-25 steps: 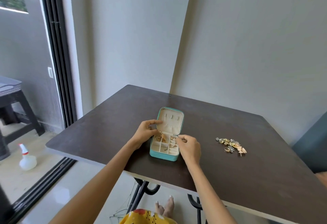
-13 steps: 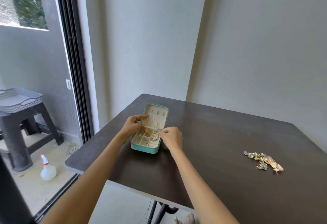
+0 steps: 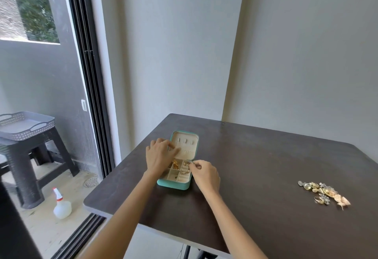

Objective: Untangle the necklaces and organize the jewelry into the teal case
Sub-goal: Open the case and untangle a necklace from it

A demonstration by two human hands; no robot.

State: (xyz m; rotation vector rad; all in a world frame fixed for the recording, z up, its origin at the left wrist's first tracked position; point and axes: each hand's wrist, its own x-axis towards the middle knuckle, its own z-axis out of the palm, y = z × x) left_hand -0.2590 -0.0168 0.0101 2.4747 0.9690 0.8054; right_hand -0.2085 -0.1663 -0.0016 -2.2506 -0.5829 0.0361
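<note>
**Teal case under both hands, loose jewelry far to the right**

Teal case point(image 3: 173, 184) lies open near the table's point(image 3: 255, 166) left edge, long axis running away from the person. The left hand point(image 3: 160, 156) rests its straight fingers on the lid lining; the right hand point(image 3: 204, 173) pinches something small at the tray's rim. The jewelry pile point(image 3: 324, 192) sits well apart, rightward, nearer the right hand.
</note>
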